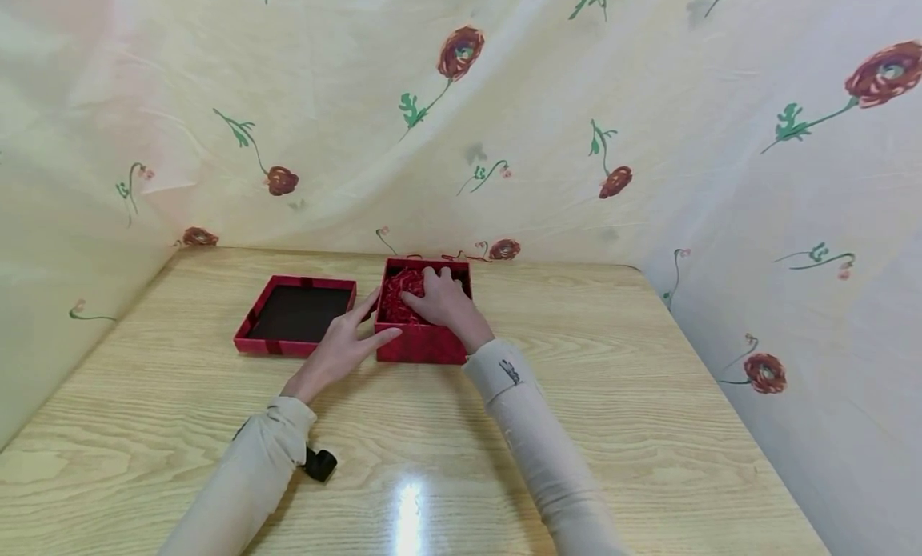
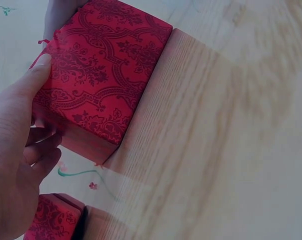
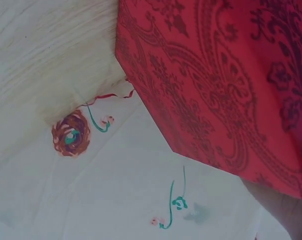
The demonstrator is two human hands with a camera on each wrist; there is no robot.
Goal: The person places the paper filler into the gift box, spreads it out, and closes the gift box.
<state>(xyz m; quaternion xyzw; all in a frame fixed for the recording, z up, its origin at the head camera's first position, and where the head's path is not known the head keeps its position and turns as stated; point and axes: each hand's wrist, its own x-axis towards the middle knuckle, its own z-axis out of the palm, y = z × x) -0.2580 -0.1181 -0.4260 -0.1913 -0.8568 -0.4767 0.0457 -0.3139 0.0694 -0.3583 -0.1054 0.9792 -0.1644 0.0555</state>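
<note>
Nearest the camera, a small black object (image 1: 319, 463) lies on the pale wood-grain table (image 1: 648, 428) beside the left sleeve. Further out, the left hand (image 1: 338, 350) rests fingers spread and straight against the near left corner of the red patterned square gift box (image 1: 421, 344), thumb along its side, not clutching. The right hand (image 1: 441, 298) is inside the box, fingers loosely bent, pressing on red shredded paper filling (image 1: 398, 294). Left of it sits the shallow red lid (image 1: 295, 326), dark inside upward. Behind hangs a cream floral cloth (image 1: 547, 132).

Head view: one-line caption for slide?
Right hand presses red shredded filler into open red box; left hand steadies its side.
</note>
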